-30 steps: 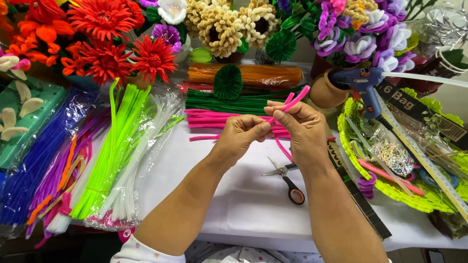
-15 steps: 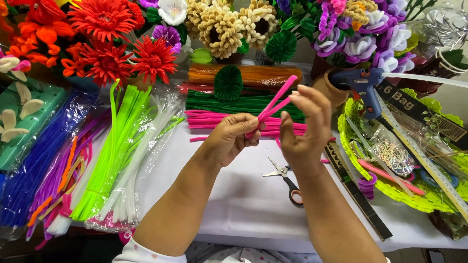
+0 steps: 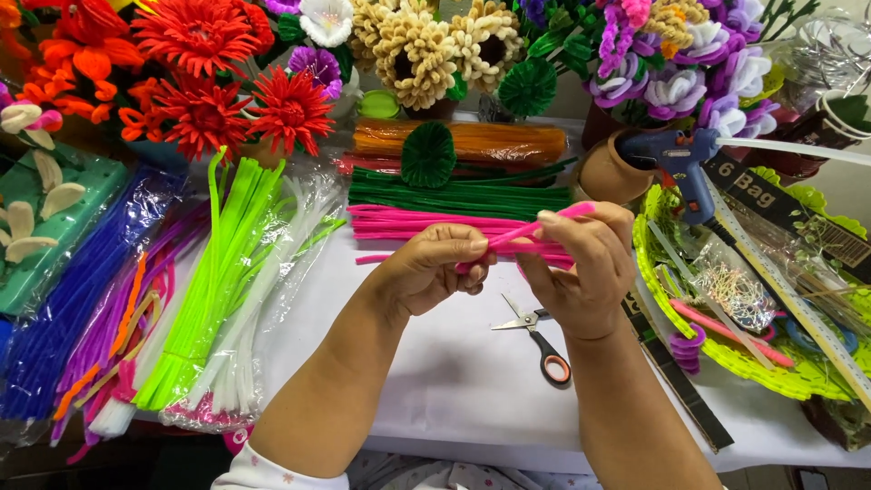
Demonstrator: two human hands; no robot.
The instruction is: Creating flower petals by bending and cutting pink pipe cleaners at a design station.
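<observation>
Hands: both up over the white table [image 3: 435,399], close together, working one pink pipe cleaner [image 3: 526,231] between them.
Left hand [image 3: 435,268]: fingers curled in, thumb and forefinger pinched on the lower end of the pink stem, knuckles facing the camera.
Right hand [image 3: 585,272]: fingers wrapped loosely, thumb and forefinger pressed on the upper stretch of the same stem, just beside the left hand.
Pipe cleaner axis: long axis runs on a slant, low end at the left hand's pinch, high end poking out past the right forefinger toward the upper right. Looks like a doubled strand, but I can't tell for sure.
Behind the hands: a flat bundle of more pink stems [image 3: 426,222] lying crosswise, then dark green ones [image 3: 454,192], then an orange pack [image 3: 490,141] further back.
Below the right hand: small scissors [image 3: 540,340] with a black and orange handle, lying on the table, not touched.
Off to the right hand's side: blue glue gun [image 3: 676,163] and a lime green basket [image 3: 726,363] full of bits.
Off to the left hand's side: neon green stems [image 3: 218,272] in a clear bag.
</observation>
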